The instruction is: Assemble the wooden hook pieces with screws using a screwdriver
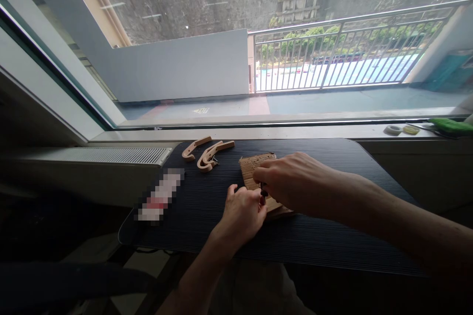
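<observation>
My right hand [284,177] is closed around a slim dark tool [263,193], which points down between both hands. Most of the tool is hidden, so its kind does not show. My left hand [244,214] is closed beside its lower end, fingertips bent in; what they pinch is hidden. Beneath the hands lies a piece of brown corrugated cardboard [254,161] with small dark marks or holes. A flat light wooden piece [273,205] shows at its near edge, partly covered by my right hand. Curved wooden hooks [205,160] lie farther back on the left.
The black table [314,241] stands against a window sill [221,134]. A blurred-out pale item [160,197] lies at the table's left. On the sill's right are tape rolls [393,130] and a green thing [451,125]. A vented ledge [111,156] adjoins the left side.
</observation>
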Motion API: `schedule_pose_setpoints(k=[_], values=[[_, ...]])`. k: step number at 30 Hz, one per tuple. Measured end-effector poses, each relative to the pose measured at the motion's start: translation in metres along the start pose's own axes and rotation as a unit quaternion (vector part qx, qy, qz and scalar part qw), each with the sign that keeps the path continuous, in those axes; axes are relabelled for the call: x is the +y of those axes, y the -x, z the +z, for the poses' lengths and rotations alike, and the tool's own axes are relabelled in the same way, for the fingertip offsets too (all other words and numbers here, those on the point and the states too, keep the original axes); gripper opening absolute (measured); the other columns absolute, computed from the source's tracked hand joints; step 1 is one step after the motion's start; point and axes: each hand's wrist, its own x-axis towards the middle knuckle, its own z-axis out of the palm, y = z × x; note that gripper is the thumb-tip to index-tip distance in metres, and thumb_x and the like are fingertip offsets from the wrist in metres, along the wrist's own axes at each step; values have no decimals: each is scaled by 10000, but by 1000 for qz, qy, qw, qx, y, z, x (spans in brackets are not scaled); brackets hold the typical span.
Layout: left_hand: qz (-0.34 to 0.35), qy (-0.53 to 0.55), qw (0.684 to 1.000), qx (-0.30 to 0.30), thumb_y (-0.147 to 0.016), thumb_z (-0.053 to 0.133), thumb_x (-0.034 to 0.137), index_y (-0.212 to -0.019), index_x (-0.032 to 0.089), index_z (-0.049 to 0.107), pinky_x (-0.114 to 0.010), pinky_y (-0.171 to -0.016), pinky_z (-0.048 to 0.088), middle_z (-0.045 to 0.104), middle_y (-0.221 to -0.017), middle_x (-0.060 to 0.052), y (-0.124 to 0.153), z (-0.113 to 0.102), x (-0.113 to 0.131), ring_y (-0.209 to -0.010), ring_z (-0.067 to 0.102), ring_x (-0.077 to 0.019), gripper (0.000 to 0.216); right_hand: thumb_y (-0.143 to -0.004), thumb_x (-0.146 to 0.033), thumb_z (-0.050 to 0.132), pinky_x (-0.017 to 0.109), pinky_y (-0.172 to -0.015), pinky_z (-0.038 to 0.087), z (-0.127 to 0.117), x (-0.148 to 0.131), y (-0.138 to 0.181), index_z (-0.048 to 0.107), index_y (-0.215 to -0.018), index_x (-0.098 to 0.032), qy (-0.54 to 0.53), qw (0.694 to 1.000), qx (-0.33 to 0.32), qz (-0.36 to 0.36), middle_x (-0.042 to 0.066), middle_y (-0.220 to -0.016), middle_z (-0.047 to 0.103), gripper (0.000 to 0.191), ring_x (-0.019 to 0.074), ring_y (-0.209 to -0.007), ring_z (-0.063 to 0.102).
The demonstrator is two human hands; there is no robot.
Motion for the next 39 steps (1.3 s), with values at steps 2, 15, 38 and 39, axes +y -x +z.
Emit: schedule_pose_setpoints(k=[2,15,38,39], values=[[4,4,1000,1,-826,498,305,-766,200,614,-454,-966,288,675,-758,-22,0,1,-1,-795,589,-194,167,-739,-110,562,241,-438,181,1,1,0,554,-710,-181,1,1000,8,5,-4,-654,593,77,116,-528,484],[5,-3,1000,-2,-823,502,284,-771,199,617,-452,-979,282,675,-756,-28,1,-1,1,-810,589,-195,152,-698,-84,581,245,-430,178,-3,-4,1,559,-752,-188,24,999,-3,21,-6,-660,603,120,134,-557,534],[3,-17,1000,-7,-821,517,278,-776,192,633,-426,-984,292,687,-774,-42,0,-3,1,-834,602,-197,151,-702,-86,567,246,-451,191,-8,-6,2,577,-721,-178,0,1000,-19,12,19,-682,619,94,139,-586,553],[3,-17,1000,-6,-818,518,270,-773,192,635,-424,-981,293,688,-773,-42,0,-2,1,-833,603,-198,148,-699,-76,558,247,-456,192,-8,-5,3,581,-717,-177,-5,1000,-22,4,21,-692,623,105,135,-580,546]])
